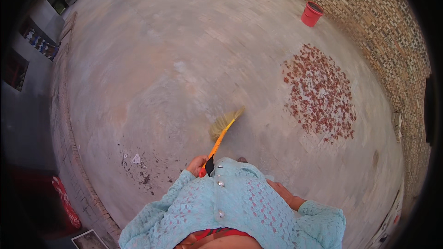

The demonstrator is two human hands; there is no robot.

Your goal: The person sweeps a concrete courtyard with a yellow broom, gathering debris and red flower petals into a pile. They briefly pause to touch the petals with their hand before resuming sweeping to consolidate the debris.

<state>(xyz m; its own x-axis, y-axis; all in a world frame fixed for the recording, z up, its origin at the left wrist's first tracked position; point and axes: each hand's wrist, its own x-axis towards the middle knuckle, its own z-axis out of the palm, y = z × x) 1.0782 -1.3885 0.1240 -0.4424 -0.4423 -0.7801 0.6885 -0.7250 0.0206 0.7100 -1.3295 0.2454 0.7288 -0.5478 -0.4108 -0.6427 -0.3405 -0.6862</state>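
Observation:
In front of my body, my left hand (197,165) is closed round the upper end of a broom (217,146) with an orange handle. The broom slants away and to the right, and its yellowish bristles fan out over the concrete floor. My right hand (286,193) hangs beside my light blue knitted top, holding nothing that shows. Its fingers look stretched out along my side, partly hidden by the top. Dark crumbs and scraps of litter (145,175) are scattered on the floor to the left of the broom, with a crumpled white scrap (136,159) among them.
Reddish-brown pieces (320,94) lie spread in a wide patch at the right. Beyond them a red bucket (312,14) stands near a tiled wall (374,23). A brick edging (76,157) runs along the left, beside a grey building.

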